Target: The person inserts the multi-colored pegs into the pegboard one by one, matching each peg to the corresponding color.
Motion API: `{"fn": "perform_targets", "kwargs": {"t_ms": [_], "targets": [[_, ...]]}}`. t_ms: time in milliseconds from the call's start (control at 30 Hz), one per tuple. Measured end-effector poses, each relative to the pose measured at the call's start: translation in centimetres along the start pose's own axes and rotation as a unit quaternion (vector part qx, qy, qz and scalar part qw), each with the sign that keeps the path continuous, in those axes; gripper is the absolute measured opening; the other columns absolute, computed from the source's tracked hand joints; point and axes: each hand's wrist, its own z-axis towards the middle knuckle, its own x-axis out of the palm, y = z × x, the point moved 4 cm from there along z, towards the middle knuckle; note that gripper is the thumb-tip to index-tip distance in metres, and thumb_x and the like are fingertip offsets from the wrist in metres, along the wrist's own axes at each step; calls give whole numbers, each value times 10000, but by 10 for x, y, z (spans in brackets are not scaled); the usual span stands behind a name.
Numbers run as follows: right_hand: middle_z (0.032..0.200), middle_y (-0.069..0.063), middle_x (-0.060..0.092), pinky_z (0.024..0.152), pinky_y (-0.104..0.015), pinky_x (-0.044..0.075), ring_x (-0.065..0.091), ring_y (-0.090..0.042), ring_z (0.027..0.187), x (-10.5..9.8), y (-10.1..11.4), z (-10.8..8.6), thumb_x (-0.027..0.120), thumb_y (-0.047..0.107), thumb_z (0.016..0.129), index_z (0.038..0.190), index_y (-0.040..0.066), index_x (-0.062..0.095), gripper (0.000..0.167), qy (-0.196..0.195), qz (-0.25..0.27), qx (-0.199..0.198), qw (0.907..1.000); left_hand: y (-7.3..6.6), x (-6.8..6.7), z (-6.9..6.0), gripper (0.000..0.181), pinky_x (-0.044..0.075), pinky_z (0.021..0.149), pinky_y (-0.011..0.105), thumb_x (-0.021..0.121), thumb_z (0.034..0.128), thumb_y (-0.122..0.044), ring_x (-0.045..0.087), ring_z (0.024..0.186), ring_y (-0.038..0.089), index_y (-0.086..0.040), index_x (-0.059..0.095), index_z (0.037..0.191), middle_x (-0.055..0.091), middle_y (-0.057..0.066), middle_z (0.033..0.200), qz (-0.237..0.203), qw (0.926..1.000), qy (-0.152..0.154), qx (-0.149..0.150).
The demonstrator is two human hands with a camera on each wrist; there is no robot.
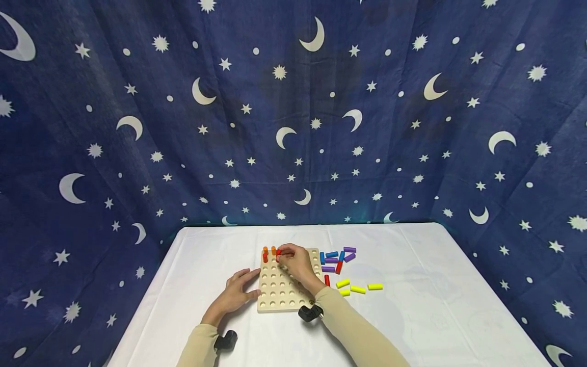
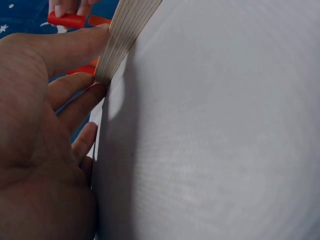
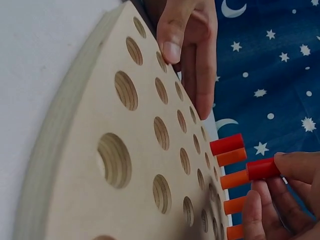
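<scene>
A pale wooden peg board (image 1: 277, 299) with rows of round holes lies on the table. My right hand (image 1: 297, 264) pinches a red peg (image 3: 262, 169) between thumb and fingertips, above the board's far left part. Another red peg (image 3: 227, 144) stands in a hole at the left side. Several orange pegs (image 3: 234, 205) stand along the far row, partly hidden by the right hand in the head view. My left hand (image 1: 235, 294) rests by the board's left edge, its fingers (image 2: 82, 45) fairly straight and touching the side.
Right of the board lie loose pegs: several blue and purple ones (image 1: 331, 260), red ones (image 1: 327, 280) and several yellow ones (image 1: 357, 289). A white cloth (image 1: 435, 306) covers the table. Behind it hangs a dark blue curtain (image 1: 257, 112) with moons and stars.
</scene>
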Motion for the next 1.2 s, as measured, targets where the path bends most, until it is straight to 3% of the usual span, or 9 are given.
{"fn": "perform_targets", "kwargs": {"t_ms": [367, 733, 1200], "targets": [[892, -72, 746, 685, -186, 525, 627, -60, 747, 8, -5, 7, 737, 4, 810, 1005, 42, 739, 198, -176, -295, -54, 9994, -2, 3, 2, 633, 223, 1102, 712, 764, 832, -346, 261, 1411, 474, -244, 539, 1415, 390, 201, 1520, -4, 9998, 7, 184], [867, -51, 761, 662, -193, 527, 646, -53, 728, 18, -7, 11, 760, 14, 800, 965, 70, 746, 175, 3, -390, -61, 9992, 3, -2, -3, 642, 209, 1096, 731, 762, 834, -352, 231, 1421, 478, -252, 529, 1423, 368, 196, 1534, 5, 10000, -24, -5], [864, -19, 767, 752, -273, 551, 689, -92, 778, 15, -7, 15, 776, 53, 801, 963, 100, 762, 169, -95, -782, -83, 9969, -1, 0, 0, 637, 213, 1099, 724, 771, 828, -332, 250, 1413, 483, -234, 542, 1414, 386, 208, 1521, -53, 9999, -32, 112]]}}
